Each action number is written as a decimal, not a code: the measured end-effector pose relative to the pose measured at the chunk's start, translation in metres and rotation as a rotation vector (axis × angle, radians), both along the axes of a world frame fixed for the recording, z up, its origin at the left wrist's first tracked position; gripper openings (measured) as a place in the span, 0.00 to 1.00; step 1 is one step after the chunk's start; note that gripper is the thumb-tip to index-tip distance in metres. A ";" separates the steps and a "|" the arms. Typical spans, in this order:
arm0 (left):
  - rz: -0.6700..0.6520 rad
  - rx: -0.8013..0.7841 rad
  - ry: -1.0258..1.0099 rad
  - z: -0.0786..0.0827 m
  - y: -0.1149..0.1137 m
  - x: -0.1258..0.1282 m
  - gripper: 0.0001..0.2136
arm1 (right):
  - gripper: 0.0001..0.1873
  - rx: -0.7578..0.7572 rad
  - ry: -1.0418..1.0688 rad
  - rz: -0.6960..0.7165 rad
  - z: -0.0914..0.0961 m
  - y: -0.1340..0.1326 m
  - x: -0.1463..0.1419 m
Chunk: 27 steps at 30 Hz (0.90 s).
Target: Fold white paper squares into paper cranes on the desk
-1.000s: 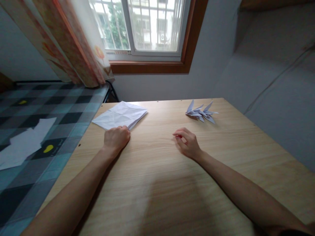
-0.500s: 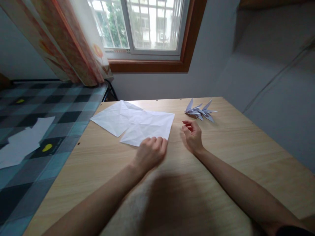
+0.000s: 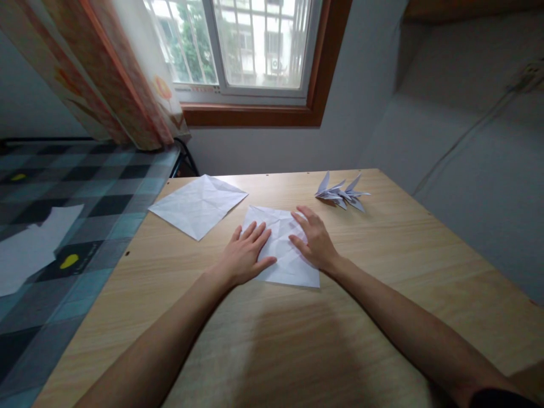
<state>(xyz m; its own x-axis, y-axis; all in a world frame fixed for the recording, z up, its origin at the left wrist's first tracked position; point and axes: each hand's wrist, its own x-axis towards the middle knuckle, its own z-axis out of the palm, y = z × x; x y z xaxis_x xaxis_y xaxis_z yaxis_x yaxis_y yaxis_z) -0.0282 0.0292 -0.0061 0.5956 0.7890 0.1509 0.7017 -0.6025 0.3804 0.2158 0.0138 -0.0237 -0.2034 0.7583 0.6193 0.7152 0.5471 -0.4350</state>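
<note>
A creased white sheet of paper (image 3: 285, 271) lies flat on the wooden table in front of me. My left hand (image 3: 246, 255) rests on its left side, fingers spread and palm down. On the right side of the sheet, my right hand (image 3: 313, 238) touches it with fingers apart and slightly bent. Farther back to the left is a second creased sheet of paper (image 3: 199, 205), turned like a diamond and apart from the first. Folded paper pieces with pointed tips (image 3: 342, 195) sit in a cluster beyond my right hand.
The wooden table (image 3: 178, 317) stretches toward the wall under a barred window (image 3: 259, 51). Left of it is a bed with a checked cover (image 3: 140, 173), where white papers (image 3: 38, 241) lie. A patterned curtain (image 3: 102, 68) hangs above the bed.
The nearer sheet has come toward me, off the diamond-shaped sheet it overlapped. My left hand has gone from closed on its edge to spread flat. My right hand has opened onto the paper.
</note>
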 end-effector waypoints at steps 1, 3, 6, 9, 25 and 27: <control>0.006 0.008 0.025 -0.002 -0.002 0.002 0.31 | 0.28 -0.038 -0.093 0.072 0.000 -0.002 -0.003; 0.015 0.027 0.070 -0.003 -0.006 0.006 0.35 | 0.32 -0.150 -0.261 0.157 0.001 -0.006 -0.008; 0.044 0.034 0.199 0.001 -0.010 0.009 0.40 | 0.35 -0.328 -0.469 0.129 0.006 -0.009 -0.009; 0.088 0.036 0.325 0.006 -0.010 0.005 0.42 | 0.37 -0.437 -0.590 0.033 0.012 -0.012 -0.001; 0.229 0.121 0.373 0.001 0.000 -0.010 0.45 | 0.45 -0.602 0.448 -0.027 -0.003 0.017 0.041; 0.240 0.121 0.374 0.001 0.000 -0.008 0.45 | 0.43 -0.638 0.738 0.035 0.001 0.020 0.043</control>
<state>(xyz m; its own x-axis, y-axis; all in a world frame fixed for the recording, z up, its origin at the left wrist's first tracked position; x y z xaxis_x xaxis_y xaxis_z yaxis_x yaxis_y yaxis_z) -0.0365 0.0290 -0.0053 0.4291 0.9013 0.0597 0.9025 -0.4305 0.0115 0.2586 0.0334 -0.0232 0.0418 0.9963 0.0749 0.1315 0.0688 -0.9889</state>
